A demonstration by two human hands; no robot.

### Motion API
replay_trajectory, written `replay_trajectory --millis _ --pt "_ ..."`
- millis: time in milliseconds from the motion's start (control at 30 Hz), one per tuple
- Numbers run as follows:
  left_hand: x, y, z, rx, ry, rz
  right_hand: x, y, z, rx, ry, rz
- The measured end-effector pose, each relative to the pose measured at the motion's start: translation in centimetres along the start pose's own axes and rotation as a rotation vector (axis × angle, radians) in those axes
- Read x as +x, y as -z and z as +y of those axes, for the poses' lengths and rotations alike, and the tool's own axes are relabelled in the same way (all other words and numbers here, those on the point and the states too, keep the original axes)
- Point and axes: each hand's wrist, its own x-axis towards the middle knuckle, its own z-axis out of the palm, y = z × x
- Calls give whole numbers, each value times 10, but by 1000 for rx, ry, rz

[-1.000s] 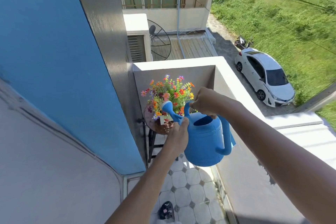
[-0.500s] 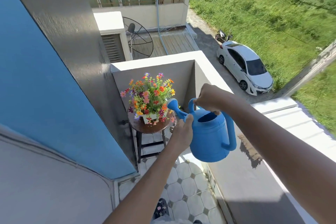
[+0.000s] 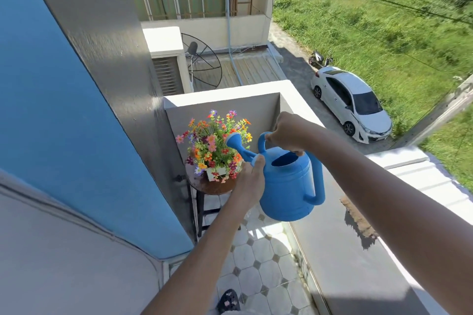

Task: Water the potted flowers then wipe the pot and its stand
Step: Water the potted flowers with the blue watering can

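Observation:
A blue plastic watering can (image 3: 289,186) hangs in the air just right of the flowers. My right hand (image 3: 286,133) grips its top handle. My left hand (image 3: 252,181) is curled round the base of the spout from below. The spout's rose head (image 3: 234,140) points up and left, at the edge of the bright mixed flowers (image 3: 213,147). The flowers stand in a small white pot (image 3: 216,174) on a round brown stool (image 3: 212,188) with dark legs, in the balcony's far corner. No water is seen leaving the spout.
A blue and grey wall (image 3: 76,110) closes the left side. A white parapet (image 3: 345,225) runs along the right and far end. The balcony floor (image 3: 258,258) has pale octagonal tiles. My sandalled foot (image 3: 227,302) shows at the bottom. Far below are a white car (image 3: 353,102) and grass.
The can's spout has swung back toward the flowers, its head now at the blooms' right edge. The view has shifted, and both hands keep their hold.

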Motion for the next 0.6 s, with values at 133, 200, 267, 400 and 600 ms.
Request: replay_trajectory --millis 133,200,267,400,600 --pt "3 14 -5 5 13 36 7 -3 -16 9 53 -10" --pt "2 22 -4 -6 5 64 12 -5 -22 12 75 -18" --pt "3 29 -5 -5 15 80 16 -7 -28 58 71 -27" --pt "6 40 -2 33 42 103 21 -7 -39 71 63 -65" --pt "20 41 12 60 22 81 28 -1 -36 124 39 -72"
